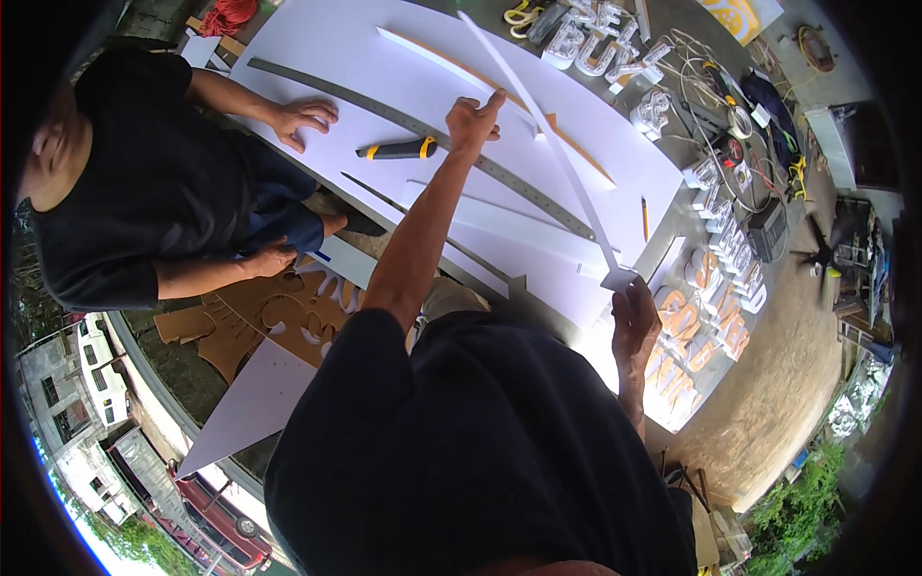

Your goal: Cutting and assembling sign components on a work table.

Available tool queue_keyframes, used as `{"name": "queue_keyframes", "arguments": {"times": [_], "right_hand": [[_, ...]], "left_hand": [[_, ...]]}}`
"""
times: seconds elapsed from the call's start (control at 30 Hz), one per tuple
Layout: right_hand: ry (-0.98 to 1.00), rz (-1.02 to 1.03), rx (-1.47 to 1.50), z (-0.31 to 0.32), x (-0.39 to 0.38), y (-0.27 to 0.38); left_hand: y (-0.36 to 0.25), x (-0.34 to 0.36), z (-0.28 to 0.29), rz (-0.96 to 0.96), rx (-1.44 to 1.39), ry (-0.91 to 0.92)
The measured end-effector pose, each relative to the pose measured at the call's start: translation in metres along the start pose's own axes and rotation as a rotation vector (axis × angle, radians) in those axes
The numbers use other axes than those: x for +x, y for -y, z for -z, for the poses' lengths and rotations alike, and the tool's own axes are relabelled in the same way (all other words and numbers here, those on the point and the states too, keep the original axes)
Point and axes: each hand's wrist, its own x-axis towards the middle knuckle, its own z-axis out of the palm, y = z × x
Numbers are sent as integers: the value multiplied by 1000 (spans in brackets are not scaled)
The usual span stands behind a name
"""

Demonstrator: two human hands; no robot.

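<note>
My left hand (473, 123) reaches over the white board (336, 77), fingers partly bent and apart, a fingertip at a long white strip with a tan edge (442, 62). My right hand (632, 317) grips the bent end of a long, thin white strip (562, 173) that rises diagonally across the board. A steel ruler (528, 192), a yellow-and-black cutter (394, 150), a second tan-edged piece (586, 158), a pencil (644, 219) and a dark narrow strip (432, 230) lie on the board.
A co-worker (144, 192) stands at the left, one hand (303, 125) on the board. Metal and tan-faced letters (701, 326), cables and tools (730, 115) fill the right side. Brown cut-out sheets (226, 341) lie lower left; a standing fan (823, 254) is far right.
</note>
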Motion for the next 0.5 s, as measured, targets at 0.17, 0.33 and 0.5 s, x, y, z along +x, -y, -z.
{"name": "queue_keyframes", "arguments": {"times": [0.17, 0.33, 0.5], "right_hand": [[-82, 4, -5, 11, 8, -2], [-123, 13, 1, 13, 14, -6], [-55, -134, 101, 9, 27, 7]], "left_hand": [[-29, 16, -41, 131, 350, -17], [-18, 27, -50, 109, 244, -25], [13, 39, -38, 37, -135, 32]]}}
